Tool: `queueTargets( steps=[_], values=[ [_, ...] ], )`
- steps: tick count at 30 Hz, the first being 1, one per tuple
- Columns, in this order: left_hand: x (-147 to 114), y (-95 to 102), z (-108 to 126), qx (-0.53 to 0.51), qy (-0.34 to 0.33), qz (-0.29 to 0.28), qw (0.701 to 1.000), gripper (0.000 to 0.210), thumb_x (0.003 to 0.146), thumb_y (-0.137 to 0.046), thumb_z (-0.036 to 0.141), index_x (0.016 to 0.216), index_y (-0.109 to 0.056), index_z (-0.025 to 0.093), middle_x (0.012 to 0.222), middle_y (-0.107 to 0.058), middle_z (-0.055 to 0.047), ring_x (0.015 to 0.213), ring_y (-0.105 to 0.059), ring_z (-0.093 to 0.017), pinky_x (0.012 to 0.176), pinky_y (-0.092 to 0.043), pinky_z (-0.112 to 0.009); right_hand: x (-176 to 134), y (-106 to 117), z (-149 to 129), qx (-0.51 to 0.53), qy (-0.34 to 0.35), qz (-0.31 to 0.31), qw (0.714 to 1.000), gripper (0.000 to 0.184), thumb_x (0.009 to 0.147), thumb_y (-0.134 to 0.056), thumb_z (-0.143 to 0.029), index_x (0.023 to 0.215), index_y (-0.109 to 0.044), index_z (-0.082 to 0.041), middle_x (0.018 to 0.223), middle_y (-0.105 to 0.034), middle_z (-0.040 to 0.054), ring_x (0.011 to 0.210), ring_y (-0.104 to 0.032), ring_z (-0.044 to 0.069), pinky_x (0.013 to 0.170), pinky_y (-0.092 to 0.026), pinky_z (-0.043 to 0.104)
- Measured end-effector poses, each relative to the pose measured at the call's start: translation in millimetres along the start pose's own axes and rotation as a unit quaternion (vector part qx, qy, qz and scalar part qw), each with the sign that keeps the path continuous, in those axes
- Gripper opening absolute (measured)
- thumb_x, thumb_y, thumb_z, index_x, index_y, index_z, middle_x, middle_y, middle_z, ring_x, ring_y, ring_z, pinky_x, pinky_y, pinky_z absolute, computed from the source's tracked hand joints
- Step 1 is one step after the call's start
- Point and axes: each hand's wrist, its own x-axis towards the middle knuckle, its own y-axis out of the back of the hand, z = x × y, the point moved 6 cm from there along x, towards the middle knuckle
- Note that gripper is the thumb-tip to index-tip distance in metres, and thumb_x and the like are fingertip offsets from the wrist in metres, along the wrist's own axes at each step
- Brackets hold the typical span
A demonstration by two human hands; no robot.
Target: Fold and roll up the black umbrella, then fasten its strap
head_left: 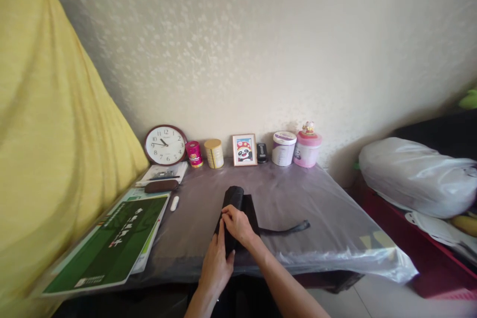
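Observation:
A black, rolled-up piece of fabric lies near the front middle of the table; its exact kind is unclear. From its right side a flat part sticks out, and a dark strap trails over the tabletop. Along the roll's left side, my left hand grips the near portion, thumb on the right. My right hand rests across the top with its fingers bent, pinching the roll's left edge. The fingertips of both hands are close together there.
Left on the plastic-covered table lie a green book, a brown case and a white stick-like object. Along the wall stand a clock, tins, a picture frame and tubs. A white bag sits right.

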Motion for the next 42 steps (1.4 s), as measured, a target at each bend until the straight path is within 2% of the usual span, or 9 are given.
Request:
queueTargets(
  steps=[4,7,12,16,25,30,33,36,42],
  values=[
    [1,-4.7,-6,0.003,0.002,0.007,1.000,0.070,0.077,-0.042,0.017,0.140,-0.012,0.011,0.135,-0.040,-0.016,0.122,-0.043,-0.024,0.098,-0.038,-0.034,-3,7,0,0.047,0.036,0.018,0.998,0.022,0.084,-0.045,-0.017,0.098,-0.061,-0.021,0.081,-0.070,-0.0006,0.073,-0.063,0.013,0.068,-0.045,0.022],
    [2,-9.8,-9,0.010,-0.001,0.000,1.000,0.068,0.077,-0.040,0.019,0.139,-0.014,0.008,0.135,-0.039,-0.018,0.124,-0.041,-0.025,0.099,-0.037,-0.036,-3,15,-2,0.008,0.110,0.057,0.992,0.021,0.086,-0.044,-0.019,0.094,-0.064,-0.021,0.090,-0.069,0.0024,0.085,-0.061,0.014,0.080,-0.044,0.026],
    [4,-13.6,-13,0.019,-0.019,0.022,0.999,0.067,0.075,-0.039,0.017,0.138,-0.018,0.008,0.133,-0.043,-0.017,0.123,-0.043,-0.023,0.098,-0.038,-0.035,8,3,4,-0.089,0.201,0.016,0.975,0.020,0.087,-0.048,-0.023,0.090,-0.068,-0.023,0.106,-0.067,0.0022,0.114,-0.048,0.018,0.103,-0.026,0.039],
    [4,-14.1,-15,0.027,-0.026,0.027,0.999,0.066,0.075,-0.038,0.016,0.137,-0.019,0.006,0.133,-0.043,-0.017,0.124,-0.042,-0.023,0.099,-0.037,-0.036,28,-7,15,-0.138,0.181,-0.016,0.974,0.022,0.088,-0.047,-0.022,0.088,-0.069,-0.026,0.105,-0.068,-0.0004,0.119,-0.045,0.018,0.107,-0.015,0.044],
    [5,-10.5,-13,0.040,0.001,0.009,0.999,0.068,0.075,-0.040,0.015,0.138,-0.017,0.006,0.135,-0.043,-0.017,0.123,-0.043,-0.023,0.099,-0.035,-0.034,69,-12,29,-0.140,0.154,-0.035,0.977,0.024,0.086,-0.046,-0.019,0.086,-0.069,-0.025,0.100,-0.070,0.0014,0.117,-0.048,0.018,0.106,-0.017,0.045],
    [4,-9.6,-11,0.047,0.004,0.000,0.999,0.068,0.075,-0.039,0.016,0.138,-0.017,0.006,0.135,-0.043,-0.017,0.125,-0.041,-0.022,0.098,-0.036,-0.031,87,16,63,-0.014,0.030,0.060,0.998,0.023,0.083,-0.048,-0.023,0.093,-0.068,-0.023,0.110,-0.065,0.0048,0.110,-0.054,0.018,0.099,-0.034,0.034],
    [3,-8.0,-10,0.054,0.004,0.000,0.999,0.068,0.075,-0.039,0.017,0.138,-0.017,0.007,0.135,-0.042,-0.016,0.125,-0.041,-0.022,0.098,-0.036,-0.031,79,46,94,-0.009,-0.060,0.118,0.991,0.035,0.086,-0.035,-0.023,0.104,-0.064,-0.019,0.110,-0.064,0.0098,0.104,-0.057,0.019,0.094,-0.039,0.035],
    [2,-6.1,-8,0.057,-0.002,0.003,0.998,0.068,0.076,-0.038,0.018,0.138,-0.016,0.006,0.134,-0.044,-0.017,0.124,-0.041,-0.024,0.097,-0.037,-0.033,60,66,116,0.000,-0.117,0.117,0.986,0.032,0.084,-0.037,-0.024,0.098,-0.065,-0.016,0.096,-0.068,0.0099,0.090,-0.062,0.020,0.082,-0.045,0.031],
    [1,-2.8,-5,0.060,-0.009,-0.001,0.998,0.067,0.078,-0.037,0.019,0.138,-0.014,0.005,0.132,-0.045,-0.017,0.123,-0.042,-0.023,0.097,-0.037,-0.033,25,58,112,0.031,-0.147,0.052,0.987,0.027,0.081,-0.046,-0.032,0.091,-0.066,-0.016,0.071,-0.066,0.0020,0.060,-0.059,0.013,0.055,-0.045,0.022]
  ],
)
